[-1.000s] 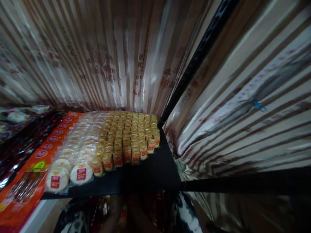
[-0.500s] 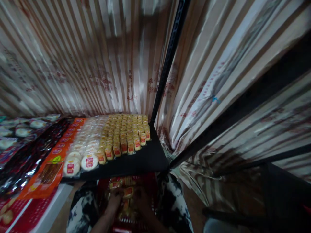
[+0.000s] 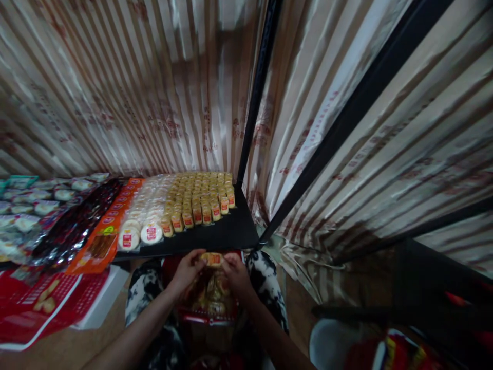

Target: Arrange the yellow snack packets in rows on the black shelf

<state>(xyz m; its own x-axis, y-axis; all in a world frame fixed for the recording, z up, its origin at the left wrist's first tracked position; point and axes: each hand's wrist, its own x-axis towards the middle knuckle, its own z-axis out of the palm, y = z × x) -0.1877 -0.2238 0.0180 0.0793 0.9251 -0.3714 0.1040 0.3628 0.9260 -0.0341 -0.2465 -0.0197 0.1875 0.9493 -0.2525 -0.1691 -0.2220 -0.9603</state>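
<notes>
Between my two hands is a small yellow wrapped snack pack (image 3: 213, 259) with an orange-red label. My left hand (image 3: 191, 268) pinches its left end and my right hand (image 3: 233, 269) pinches its right end. Just below them is a red basket (image 3: 211, 321) between my knees, with several more of the yellow packs (image 3: 216, 294) in it. Beyond my hands, rows of the same yellow packs (image 3: 200, 205) stand on a black shelf (image 3: 215, 234). Their red labels face me along the front.
Left of the yellow rows lie round white packs (image 3: 151, 233), an orange snack bag (image 3: 100, 244), dark shiny packs (image 3: 73, 226) and a red-and-white box (image 3: 65, 298). Black metal posts (image 3: 256, 103) frame the shelf before a striped curtain (image 3: 173, 92). A pale stool (image 3: 331, 341) is at the lower right.
Both hands have risen from inside the basket towards the shelf edge, with the yellow pack now held up between them. The camera view has shifted slightly.
</notes>
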